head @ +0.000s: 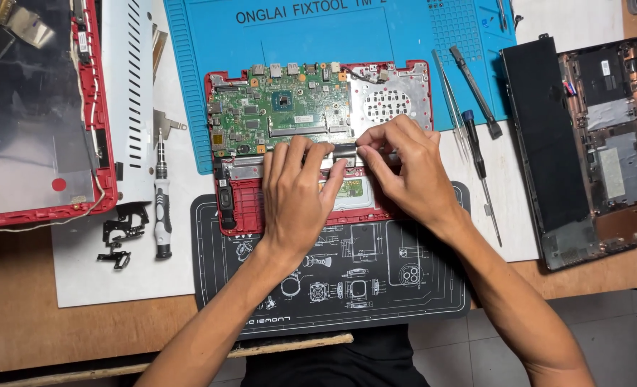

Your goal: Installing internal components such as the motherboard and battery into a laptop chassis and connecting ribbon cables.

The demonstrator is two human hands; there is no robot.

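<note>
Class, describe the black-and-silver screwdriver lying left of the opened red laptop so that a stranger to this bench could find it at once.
Start at the blue repair mat and move off its left edge onto the white sheet. There the screwdriver lies upright in the picture, tip pointing away from the person. Unlike the black hinge brackets to its left, it is one straight, thick handle with white and black bands.

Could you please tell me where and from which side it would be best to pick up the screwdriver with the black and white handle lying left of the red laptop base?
Grip the screwdriver around its thick black and white handle, probably from above. It lies flat on the white sheet, tip pointing away, with bare sheet on both long sides for fingers. The black hinge brackets sit just left, so pinch mid-handle.
</note>
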